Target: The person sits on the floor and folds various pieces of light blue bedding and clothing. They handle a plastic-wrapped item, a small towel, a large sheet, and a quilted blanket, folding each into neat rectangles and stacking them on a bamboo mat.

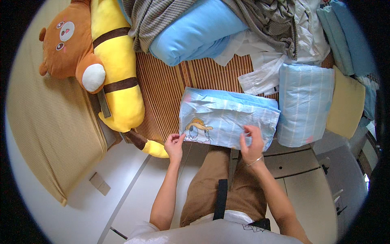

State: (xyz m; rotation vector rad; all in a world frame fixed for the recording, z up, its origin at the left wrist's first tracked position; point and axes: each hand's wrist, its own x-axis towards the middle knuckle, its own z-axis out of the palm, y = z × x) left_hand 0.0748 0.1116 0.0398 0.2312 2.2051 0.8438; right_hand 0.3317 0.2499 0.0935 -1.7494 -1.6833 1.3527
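Observation:
A folded light-blue checked cloth [228, 119] with a cartoon face in a yellow cap lies on a slatted bamboo mat [161, 91], at its near edge. My left hand [175, 145] pinches the cloth's near left corner between thumb and fingertips. Over the cloth's right part is my right hand [252, 145], thumb and fingers apart, with a bracelet on the wrist; whether its fingertips touch the fabric cannot be told. Creases run across the upper layer of the cloth. Just to the right lies a thicker folded bundle of similar blue checked fabric [305, 103].
A long yellow plush [118, 64] with brown bands and a brown bear plush [68, 39] lie at left. Behind are a blue pillow [195, 33], a grey-brown ribbed blanket [161, 18] and white garments [262, 67]. A yellow folded cloth [347, 103] lies at right.

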